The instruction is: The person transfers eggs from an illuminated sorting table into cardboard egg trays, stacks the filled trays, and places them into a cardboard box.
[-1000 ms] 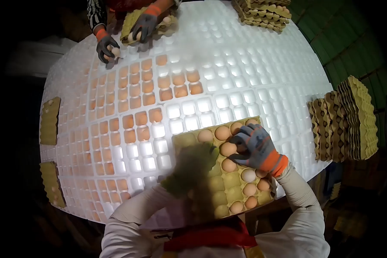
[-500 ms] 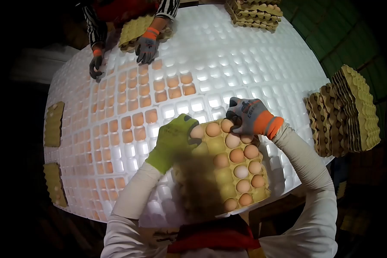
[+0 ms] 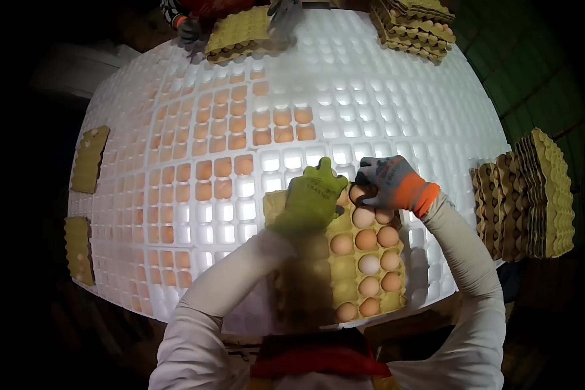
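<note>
My left hand (image 3: 309, 196), in a green glove, is over the far edge of a yellow pulp egg tray (image 3: 344, 268). Its fingers curl round a partly hidden egg (image 3: 342, 196). Beside it, my right hand (image 3: 391, 181), in a grey glove with an orange cuff, has its fingertips closed on another egg (image 3: 357, 194) at the tray's far side. Several brown and pale eggs (image 3: 366, 239) sit in the tray's right columns; its left part lies in shadow. Beyond my hands, white plastic trays with square cells (image 3: 237, 211) cover the lit table, some cells holding eggs (image 3: 223, 167).
Stacked egg trays (image 3: 551, 198) stand at the right edge, and another stack (image 3: 413, 32) at the far right. Two pulp trays (image 3: 90, 159) lie along the left edge. Across the table, a co-worker's gloved hands (image 3: 188, 30) are beside a pulp tray (image 3: 239, 31).
My left hand has moved right across the tray, close to my right hand. The view has shifted slightly. The co-worker's hands have drawn back from the cells toward their pulp tray.
</note>
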Tool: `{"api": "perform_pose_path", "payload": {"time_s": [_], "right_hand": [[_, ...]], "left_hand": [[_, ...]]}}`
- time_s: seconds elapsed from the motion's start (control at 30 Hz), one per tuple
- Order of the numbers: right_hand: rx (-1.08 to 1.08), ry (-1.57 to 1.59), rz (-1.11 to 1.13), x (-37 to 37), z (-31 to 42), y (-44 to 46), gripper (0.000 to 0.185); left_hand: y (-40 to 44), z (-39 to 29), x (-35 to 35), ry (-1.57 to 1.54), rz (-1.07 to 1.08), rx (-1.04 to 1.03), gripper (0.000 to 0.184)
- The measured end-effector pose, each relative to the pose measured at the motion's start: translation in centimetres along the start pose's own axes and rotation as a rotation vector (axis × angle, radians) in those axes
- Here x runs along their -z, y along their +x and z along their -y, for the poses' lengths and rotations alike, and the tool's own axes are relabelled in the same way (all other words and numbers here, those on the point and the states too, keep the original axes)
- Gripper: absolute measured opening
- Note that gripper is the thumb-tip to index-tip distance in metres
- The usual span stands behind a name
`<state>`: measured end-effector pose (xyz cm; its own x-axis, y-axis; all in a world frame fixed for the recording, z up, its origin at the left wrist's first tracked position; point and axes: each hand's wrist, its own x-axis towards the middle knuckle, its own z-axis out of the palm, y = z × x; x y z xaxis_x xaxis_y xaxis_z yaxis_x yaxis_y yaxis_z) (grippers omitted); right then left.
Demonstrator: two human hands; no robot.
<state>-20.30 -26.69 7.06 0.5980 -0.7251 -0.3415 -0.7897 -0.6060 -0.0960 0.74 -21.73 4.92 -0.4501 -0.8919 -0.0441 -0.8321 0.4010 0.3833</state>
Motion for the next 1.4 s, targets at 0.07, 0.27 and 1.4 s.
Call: {"api": "perform_pose_path", "payload": {"time_s": [0.07, 0.27, 1.4], "right_hand": [[0.009, 0.406, -0.208, -0.1, -1.9, -2.1, 0.043], [-0.177, 1.684, -0.311, -2.8, -3.6, -7.4, 0.041], [-0.007, 0.236, -0.349, -7.2, 31.1, 17.8, 0.036]], "left_hand": [[-0.1, 0.6, -0.1, -0.090, -0.057, -0.002, 0.051], [-6.3, 4.6, 1.2, -1.463, 0.110, 0.348, 0.047], [-26.2, 24.5, -0.9, -0.372, -0.498, 0.541, 0.036]]}}
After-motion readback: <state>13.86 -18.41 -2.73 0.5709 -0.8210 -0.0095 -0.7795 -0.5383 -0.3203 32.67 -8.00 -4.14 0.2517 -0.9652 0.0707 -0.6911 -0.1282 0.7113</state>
